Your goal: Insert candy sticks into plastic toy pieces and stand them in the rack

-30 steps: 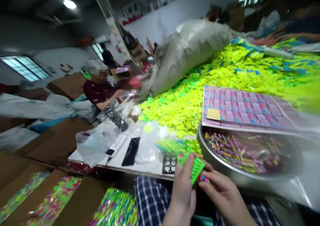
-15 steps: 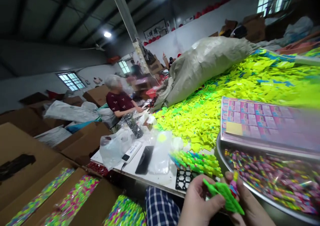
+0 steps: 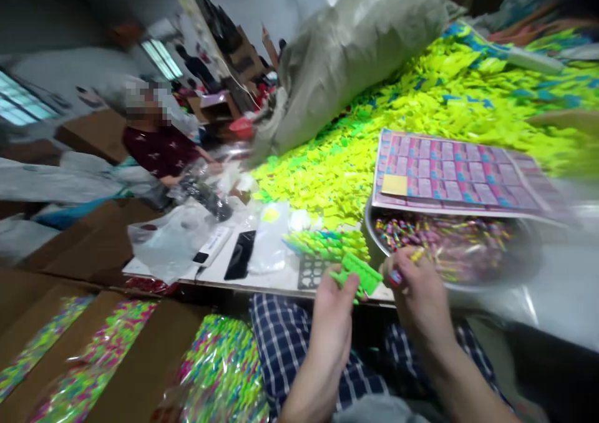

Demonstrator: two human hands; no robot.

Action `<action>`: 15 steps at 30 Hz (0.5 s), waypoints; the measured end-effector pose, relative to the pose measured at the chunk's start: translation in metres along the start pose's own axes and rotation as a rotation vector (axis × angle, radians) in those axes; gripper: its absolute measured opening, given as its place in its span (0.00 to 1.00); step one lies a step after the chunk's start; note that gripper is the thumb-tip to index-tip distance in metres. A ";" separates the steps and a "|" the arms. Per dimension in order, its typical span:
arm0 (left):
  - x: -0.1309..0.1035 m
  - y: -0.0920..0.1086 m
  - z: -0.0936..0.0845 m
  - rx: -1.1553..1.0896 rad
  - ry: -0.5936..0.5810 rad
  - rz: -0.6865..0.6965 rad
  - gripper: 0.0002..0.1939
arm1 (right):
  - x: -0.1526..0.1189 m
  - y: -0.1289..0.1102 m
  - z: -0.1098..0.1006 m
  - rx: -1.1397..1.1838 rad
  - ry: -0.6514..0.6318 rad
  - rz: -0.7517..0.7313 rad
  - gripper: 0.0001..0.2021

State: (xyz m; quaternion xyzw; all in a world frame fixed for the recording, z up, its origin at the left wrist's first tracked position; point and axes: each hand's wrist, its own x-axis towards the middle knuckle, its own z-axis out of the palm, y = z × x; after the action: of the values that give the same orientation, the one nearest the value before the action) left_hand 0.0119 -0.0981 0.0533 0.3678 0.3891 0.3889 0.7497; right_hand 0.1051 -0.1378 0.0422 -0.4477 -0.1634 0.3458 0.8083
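My left hand [image 3: 334, 295] pinches a bright green plastic piece [image 3: 360, 274], flat with small prongs along its edge, just over the table's front edge. Close by on the right, my right hand [image 3: 421, 286] is closed on a small colourful tube [image 3: 395, 277] with a yellow part showing by the fingers. The two hands are apart. Behind them lies a row of assembled green and yellow pieces [image 3: 327, 243], beside a dark grid with hexagonal holes [image 3: 309, 272]. To the right stands a metal basin [image 3: 374, 229] of small colourful tubes [image 3: 435, 236].
Printed pink sheets [image 3: 449, 167] lie across the basin's back. A heap of yellow-green plastic pieces [image 3: 322, 179] covers the table, with a grey sack [image 3: 346, 48] behind. A phone [image 3: 240, 254] and plastic bags [image 3: 163, 233] lie left. Boxes [image 3: 140, 348] stand below; a person [image 3: 156, 142] sits beyond.
The view has tilted downward and shifted right. My hands have moved apart; the green piece stays in the left and the tube in the right, which were close together before.
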 end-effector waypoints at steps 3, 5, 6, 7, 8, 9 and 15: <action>0.002 -0.004 0.002 -0.053 -0.007 -0.053 0.14 | 0.003 0.011 -0.004 -0.034 0.007 -0.017 0.10; 0.003 -0.007 0.001 -0.061 -0.030 -0.065 0.14 | 0.005 0.017 -0.006 -0.033 0.043 -0.050 0.10; 0.003 -0.008 0.001 -0.066 -0.042 -0.063 0.13 | 0.006 0.018 -0.006 -0.035 0.062 -0.068 0.11; 0.003 -0.010 0.001 -0.071 -0.049 -0.060 0.13 | 0.007 0.019 -0.006 -0.040 0.077 -0.080 0.11; 0.004 -0.011 0.001 -0.073 -0.056 -0.058 0.12 | 0.008 0.019 -0.006 -0.048 0.083 -0.084 0.12; 0.004 -0.012 0.001 -0.073 -0.063 -0.060 0.12 | 0.008 0.018 -0.006 -0.057 0.082 -0.083 0.12; 0.005 -0.016 0.002 -0.062 -0.061 -0.125 0.13 | 0.011 0.016 -0.008 -0.008 0.048 -0.064 0.12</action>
State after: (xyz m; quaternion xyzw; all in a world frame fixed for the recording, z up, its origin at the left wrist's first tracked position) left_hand 0.0203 -0.1010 0.0393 0.3312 0.3760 0.3417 0.7951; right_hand 0.1106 -0.1293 0.0235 -0.4537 -0.1598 0.3082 0.8207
